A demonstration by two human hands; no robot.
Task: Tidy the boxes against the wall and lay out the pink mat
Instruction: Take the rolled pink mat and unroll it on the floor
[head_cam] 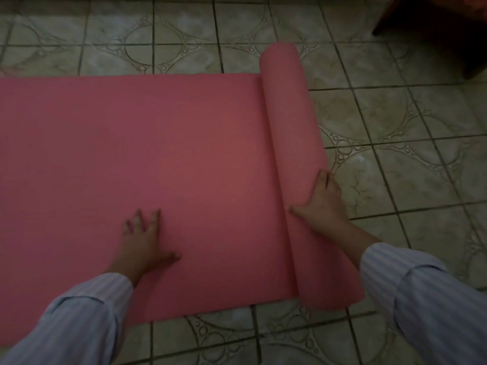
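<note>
The pink mat [147,154] lies partly unrolled on the tiled floor, its flat part running off the left edge of the view. Its rolled part [292,133] lies across the right end, from far to near. My left hand [143,241] rests flat on the unrolled surface with fingers spread. My right hand [322,200] is laid over the roll near its front end, thumb on the left side and fingers curved over the right. Both sleeves are pale striped. No boxes are in view.
Patterned grey floor tiles [390,122] surround the mat on the far, right and near sides. A dark wooden piece of furniture [432,27] stands at the top right corner, apart from the roll.
</note>
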